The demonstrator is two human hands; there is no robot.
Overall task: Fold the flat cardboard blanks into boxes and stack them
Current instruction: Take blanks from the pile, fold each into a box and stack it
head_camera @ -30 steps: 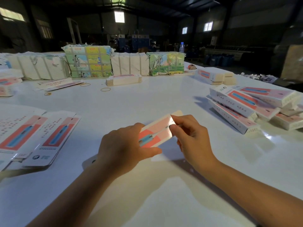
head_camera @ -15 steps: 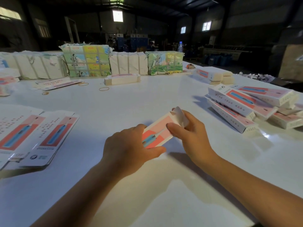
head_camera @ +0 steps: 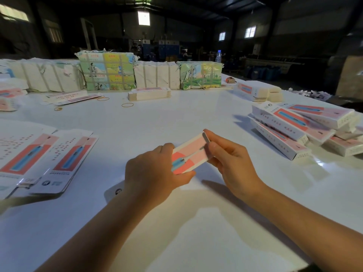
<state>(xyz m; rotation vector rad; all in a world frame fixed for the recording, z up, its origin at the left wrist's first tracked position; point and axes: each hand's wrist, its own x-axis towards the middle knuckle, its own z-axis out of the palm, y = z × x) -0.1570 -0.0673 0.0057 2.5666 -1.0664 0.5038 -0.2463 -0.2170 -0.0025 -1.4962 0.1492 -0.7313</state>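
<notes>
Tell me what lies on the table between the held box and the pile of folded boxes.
Head view: only bare white table between held box and pile of folded boxes.

The hall is dim, its walls and roof nearly black. Small windows (head_camera: 144,18) at 12 o'clock and toward 1 o'clock glow overexposed. The white counter (head_camera: 176,118) catches soft daylight, with mild glare at 3 o'clock. Dark shadows of the forearms spread toward 6 o'clock. Straight lines bow at the edges, and the far background is soft and grainy.
</notes>
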